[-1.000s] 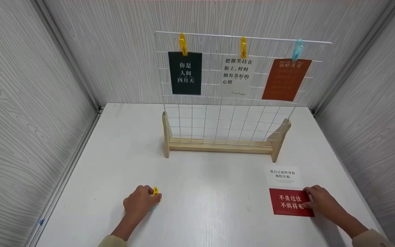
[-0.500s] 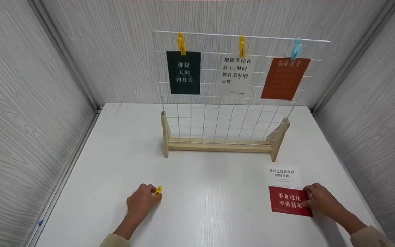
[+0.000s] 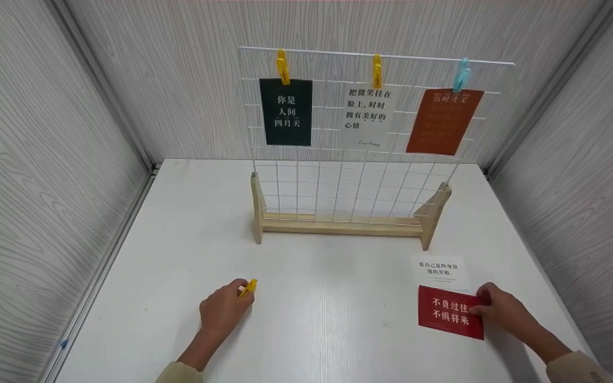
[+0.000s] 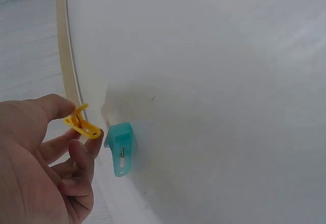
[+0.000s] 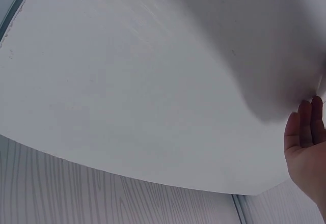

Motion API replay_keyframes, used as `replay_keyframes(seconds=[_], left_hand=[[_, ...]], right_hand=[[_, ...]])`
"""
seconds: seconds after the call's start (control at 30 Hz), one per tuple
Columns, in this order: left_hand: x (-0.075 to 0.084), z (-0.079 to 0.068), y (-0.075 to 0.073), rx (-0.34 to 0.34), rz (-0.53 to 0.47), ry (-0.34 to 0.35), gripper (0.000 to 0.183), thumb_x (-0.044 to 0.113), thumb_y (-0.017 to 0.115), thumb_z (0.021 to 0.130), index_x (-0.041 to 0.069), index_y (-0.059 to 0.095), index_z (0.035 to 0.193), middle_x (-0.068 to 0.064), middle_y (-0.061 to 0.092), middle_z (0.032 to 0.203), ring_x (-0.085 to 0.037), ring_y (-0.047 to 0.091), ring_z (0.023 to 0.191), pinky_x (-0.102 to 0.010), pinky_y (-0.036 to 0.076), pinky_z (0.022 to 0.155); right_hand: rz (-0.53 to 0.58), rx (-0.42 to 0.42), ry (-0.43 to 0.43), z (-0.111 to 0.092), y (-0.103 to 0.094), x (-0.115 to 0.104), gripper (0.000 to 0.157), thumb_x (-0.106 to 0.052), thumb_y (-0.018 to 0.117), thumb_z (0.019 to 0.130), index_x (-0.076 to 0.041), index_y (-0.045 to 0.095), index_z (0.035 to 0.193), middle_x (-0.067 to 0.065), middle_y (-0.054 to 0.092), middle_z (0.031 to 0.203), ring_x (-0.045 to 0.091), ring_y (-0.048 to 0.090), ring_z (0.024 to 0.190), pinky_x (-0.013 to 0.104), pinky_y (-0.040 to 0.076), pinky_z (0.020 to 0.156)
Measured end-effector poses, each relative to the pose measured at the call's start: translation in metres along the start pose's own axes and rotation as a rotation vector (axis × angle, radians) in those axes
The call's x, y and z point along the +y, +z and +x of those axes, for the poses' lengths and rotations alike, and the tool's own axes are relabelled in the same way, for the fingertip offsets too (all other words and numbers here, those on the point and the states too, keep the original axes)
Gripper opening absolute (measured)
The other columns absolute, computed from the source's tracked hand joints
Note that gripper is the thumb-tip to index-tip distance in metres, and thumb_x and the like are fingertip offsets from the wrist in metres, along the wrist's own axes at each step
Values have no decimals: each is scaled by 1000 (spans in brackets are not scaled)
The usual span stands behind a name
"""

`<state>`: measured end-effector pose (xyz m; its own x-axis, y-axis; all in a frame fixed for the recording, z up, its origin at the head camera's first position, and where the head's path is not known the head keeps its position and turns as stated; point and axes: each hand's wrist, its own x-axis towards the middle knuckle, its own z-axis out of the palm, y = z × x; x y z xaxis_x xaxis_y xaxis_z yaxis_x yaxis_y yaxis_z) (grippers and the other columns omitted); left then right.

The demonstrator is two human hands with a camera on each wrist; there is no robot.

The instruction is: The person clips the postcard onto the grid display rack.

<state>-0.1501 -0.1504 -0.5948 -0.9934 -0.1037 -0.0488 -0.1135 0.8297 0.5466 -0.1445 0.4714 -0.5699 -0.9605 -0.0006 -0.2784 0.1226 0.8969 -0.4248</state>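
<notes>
My left hand pinches a small yellow clip between thumb and fingers, just above the table. In the left wrist view this yellow clip sits at the fingertips, and a teal clip lies on the table beside them; the hand hides it from the head view. At the right, my right hand pinches the right edge of a red card with white writing, which lies slightly askew. Above it a white card rests flat on the table. The right wrist view shows only fingers, without the card.
A white wire grid stands in a wooden base mid-table. Hanging from it are a dark green card, a white card and an orange card, held by yellow and light blue clips. Wood-grain walls surround the table.
My left hand has moved slightly up and right, and the yellow clip has tipped from upright to slanted. The red card has turned a little clockwise in my right hand.
</notes>
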Motion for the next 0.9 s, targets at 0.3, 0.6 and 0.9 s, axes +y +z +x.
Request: replay_keyframes(seconds=[0.3, 0.6, 0.9], left_hand=[[4, -5, 4, -1, 9, 18, 30, 31, 62, 96, 17, 71, 121, -1, 69, 95, -13, 56, 70, -32, 43, 60], [6, -9, 7, -13, -145, 48, 35, 32, 71, 94, 14, 63, 124, -6, 67, 115, -19, 65, 98, -44, 54, 85], [7, -8, 5, 22, -324, 55, 35, 25, 80, 87, 9, 69, 117, -4, 70, 114, -22, 65, 108, -45, 52, 97]], right_hand=[[92, 45, -4, -6, 2, 2, 48, -28, 79, 88, 0, 52, 116, 13, 65, 103, 26, 58, 93, 36, 50, 75], [127, 88, -52, -7, 2, -7, 43, -27, 76, 91, -2, 52, 117, 12, 65, 100, 25, 59, 92, 33, 49, 71], [112, 145, -96, -5, 1, -12, 36, -20, 74, 92, -5, 52, 116, 9, 65, 97, 24, 57, 90, 28, 48, 65]])
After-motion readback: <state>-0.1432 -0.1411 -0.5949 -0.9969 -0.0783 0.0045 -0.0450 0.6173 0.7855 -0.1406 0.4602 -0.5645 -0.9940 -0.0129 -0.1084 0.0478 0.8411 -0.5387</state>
